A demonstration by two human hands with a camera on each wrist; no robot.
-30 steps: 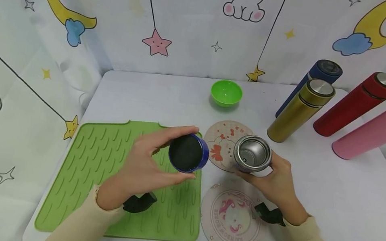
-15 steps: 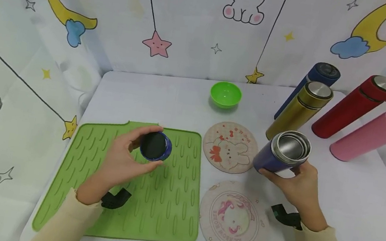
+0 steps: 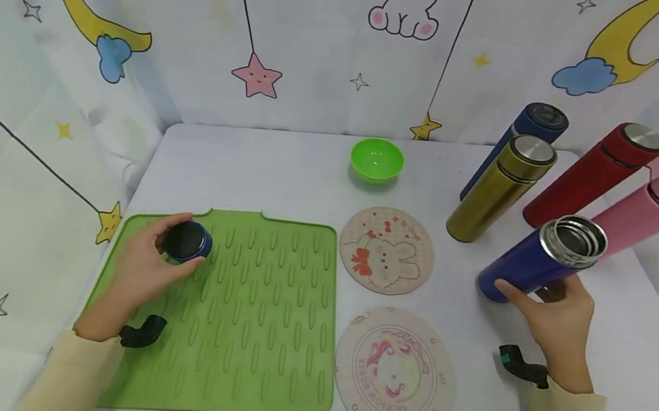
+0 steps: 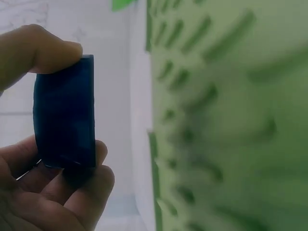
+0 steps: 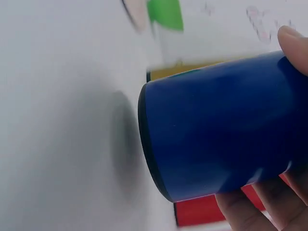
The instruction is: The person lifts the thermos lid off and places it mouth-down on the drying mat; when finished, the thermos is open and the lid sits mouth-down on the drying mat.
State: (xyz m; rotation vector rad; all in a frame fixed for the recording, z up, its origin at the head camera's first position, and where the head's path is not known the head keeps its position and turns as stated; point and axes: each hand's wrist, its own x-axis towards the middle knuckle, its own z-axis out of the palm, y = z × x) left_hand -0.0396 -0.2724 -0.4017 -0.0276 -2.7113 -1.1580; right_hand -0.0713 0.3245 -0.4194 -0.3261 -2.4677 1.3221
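Over the left part of the green ridged mat [image 3: 252, 320], my left hand [image 3: 137, 263] grips a dark blue flask lid [image 3: 188, 241] by its sides, thumb across from the fingers. The left wrist view has the lid [image 4: 67, 113] held on edge, apart from the mat. On the right, my right hand [image 3: 563, 326] holds an uncapped blue vacuum flask [image 3: 521, 265] round its body, its steel mouth facing up. In the right wrist view the flask's base [image 5: 154, 144] hangs close over the white table, a shadow beside it.
Behind the flask stand a gold flask [image 3: 490, 192], a dark blue one [image 3: 517, 129], a red one [image 3: 596, 171] and a pink one [image 3: 654, 206]. A rabbit coaster [image 3: 389, 248], a larger round coaster [image 3: 395, 374] and a green bowl [image 3: 376, 161] lie mid-table.
My hands have moved apart: the left carried the lid leftward over the mat, and the right carried the open flask rightward, from above the coasters to in front of the pink flask.
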